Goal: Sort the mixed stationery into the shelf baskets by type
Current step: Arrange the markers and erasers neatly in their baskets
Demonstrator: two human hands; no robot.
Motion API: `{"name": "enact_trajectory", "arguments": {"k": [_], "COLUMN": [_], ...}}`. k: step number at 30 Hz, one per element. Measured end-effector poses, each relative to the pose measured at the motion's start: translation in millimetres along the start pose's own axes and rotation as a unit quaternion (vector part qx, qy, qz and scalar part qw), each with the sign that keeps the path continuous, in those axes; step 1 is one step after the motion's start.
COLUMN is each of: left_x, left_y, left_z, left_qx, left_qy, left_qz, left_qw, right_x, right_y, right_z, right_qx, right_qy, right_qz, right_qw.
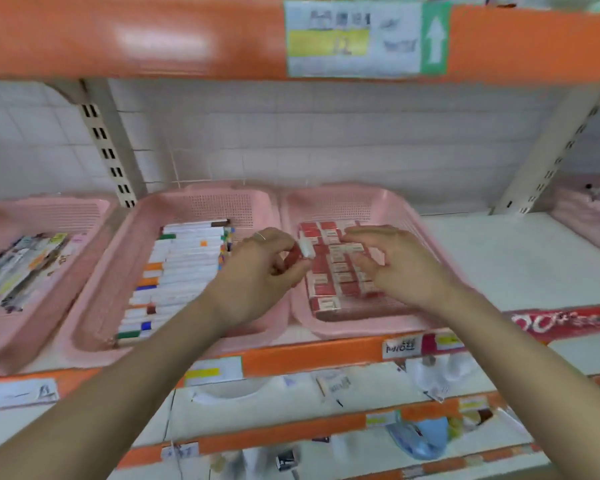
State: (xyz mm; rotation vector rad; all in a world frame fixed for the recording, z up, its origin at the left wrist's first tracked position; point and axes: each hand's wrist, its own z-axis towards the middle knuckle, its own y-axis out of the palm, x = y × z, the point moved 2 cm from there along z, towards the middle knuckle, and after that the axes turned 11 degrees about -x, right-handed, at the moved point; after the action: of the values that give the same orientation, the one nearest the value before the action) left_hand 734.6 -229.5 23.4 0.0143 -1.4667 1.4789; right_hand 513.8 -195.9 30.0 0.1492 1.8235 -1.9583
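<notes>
My left hand [262, 271] pinches a small red and white eraser [302, 252] between thumb and fingers, at the left rim of a pink basket [354, 199] that holds several red and white erasers [336, 271] in rows. Over those rows hovers my right hand [392, 265], fingers spread and loosely bent, holding nothing. The pink basket [201, 202] to its left holds several white markers [181, 271] with coloured caps.
A third pink basket [49, 209] at far left holds packaged pens. Another pink basket [589, 216] sits at the far right edge. Bare white shelf [499, 258] lies right of the eraser basket. An orange shelf beam [153, 36] hangs overhead; lower shelves carry assorted goods.
</notes>
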Motion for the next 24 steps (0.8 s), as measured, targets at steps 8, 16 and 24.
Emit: {"name": "enact_trajectory", "arguments": {"k": [8, 16, 24], "left_x": [61, 54, 35], "left_y": [61, 92, 112], "left_z": [43, 67, 77], "left_qx": [-0.094, -0.248, -0.289], "left_qy": [-0.045, -0.168, -0.136], "left_qz": [0.129, 0.262, 0.314], "left_qw": [0.986, 0.918, 0.894], "right_x": [68, 84, 85], "right_y": [-27, -8, 8], "right_z": [-16, -7, 7], "right_qx": [-0.095, -0.190, -0.254], "right_qy": [-0.033, 0.052, 0.109], "right_qz": [0.021, 0.019, -0.081], "right_qw": [0.995, 0.980, 0.958]}}
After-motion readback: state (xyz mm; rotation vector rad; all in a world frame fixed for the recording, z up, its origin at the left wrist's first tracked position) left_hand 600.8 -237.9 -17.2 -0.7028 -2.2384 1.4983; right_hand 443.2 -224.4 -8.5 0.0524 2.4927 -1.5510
